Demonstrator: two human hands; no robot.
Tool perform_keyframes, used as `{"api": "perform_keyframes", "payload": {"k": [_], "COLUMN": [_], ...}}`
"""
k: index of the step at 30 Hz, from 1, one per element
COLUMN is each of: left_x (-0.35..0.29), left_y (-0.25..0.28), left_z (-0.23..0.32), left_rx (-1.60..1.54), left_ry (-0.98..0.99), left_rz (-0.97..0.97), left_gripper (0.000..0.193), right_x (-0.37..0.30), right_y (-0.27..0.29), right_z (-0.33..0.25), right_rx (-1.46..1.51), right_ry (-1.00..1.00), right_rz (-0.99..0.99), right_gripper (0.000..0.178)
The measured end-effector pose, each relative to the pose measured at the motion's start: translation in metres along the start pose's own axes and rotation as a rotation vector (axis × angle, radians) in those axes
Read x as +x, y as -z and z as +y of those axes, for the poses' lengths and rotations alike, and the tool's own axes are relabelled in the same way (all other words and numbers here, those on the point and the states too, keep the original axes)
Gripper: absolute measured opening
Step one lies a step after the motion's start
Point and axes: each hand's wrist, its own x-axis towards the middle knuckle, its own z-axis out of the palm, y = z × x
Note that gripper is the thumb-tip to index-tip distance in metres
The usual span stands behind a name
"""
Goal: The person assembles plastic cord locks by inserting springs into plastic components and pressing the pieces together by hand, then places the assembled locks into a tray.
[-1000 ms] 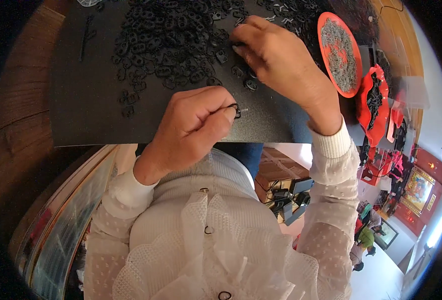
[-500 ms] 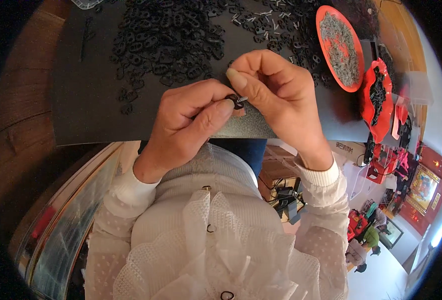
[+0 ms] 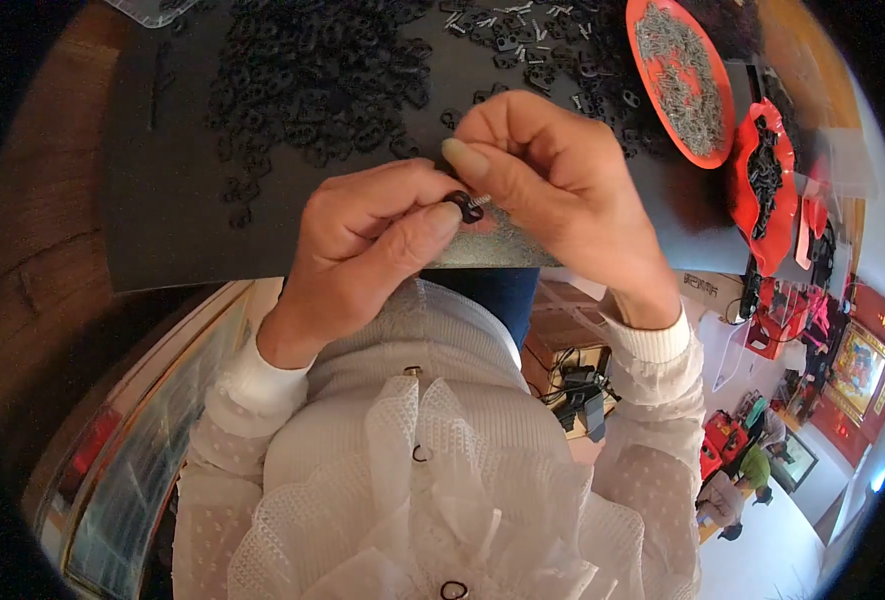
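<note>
My left hand (image 3: 363, 240) pinches a small black cord-lock piece (image 3: 463, 206) between thumb and forefinger, over the front part of the black work surface. From that piece a small metal spring (image 3: 480, 202) sticks out on the right side. Just above and to the right, my right hand (image 3: 553, 180) is closed in a pinch, thumb against curled forefinger. Something dark shows by its thumb tip, too small and hidden to name. Ahead of both hands lies a wide heap of black cord-lock pieces (image 3: 313, 80).
Loose springs (image 3: 523, 30) lie among more black pieces at the back. On the right stands a red oval plate (image 3: 718, 150) of springs, beside a red wavy-edged dish (image 3: 785, 190) holding small black parts. A clear container (image 3: 148, 12) is at the far left. Several people sit at far right.
The right hand has shifted slightly up and left relative to the black piece, closer to the left forefinger. The left hand still holds the cord-lock piece. The whole view has shifted a little.
</note>
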Motion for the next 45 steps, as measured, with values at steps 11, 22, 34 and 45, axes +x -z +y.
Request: {"api": "perform_keyframes", "payload": {"k": [11, 22, 34, 45], "left_x": [0.002, 0.005, 0.003, 0.004], "left_y": [-0.002, -0.004, -0.003, 0.003], "left_z": [-0.003, -0.002, -0.004, -0.002], "left_rx": [-0.161, -0.126, -0.064, 0.004], "left_ry": [0.168, 0.204, 0.2, 0.258], "left_rz": [0.016, 0.036, 0.04, -0.03], "left_gripper": [0.019, 0.017, 0.017, 0.017], "right_x": [-0.01, -0.014, -0.014, -0.013], "right_y": [0.02, 0.021, 0.017, 0.011], "right_z": [0.0, -0.002, -0.007, -0.01], "right_rx": [0.042, 0.149, -0.008, -0.07], "right_ry": [-0.036, -0.161, -0.198, -0.178], "right_rz": [0.002, -0.004, -0.008, 0.03], "right_gripper": [0.015, 0.016, 0.016, 0.017]}}
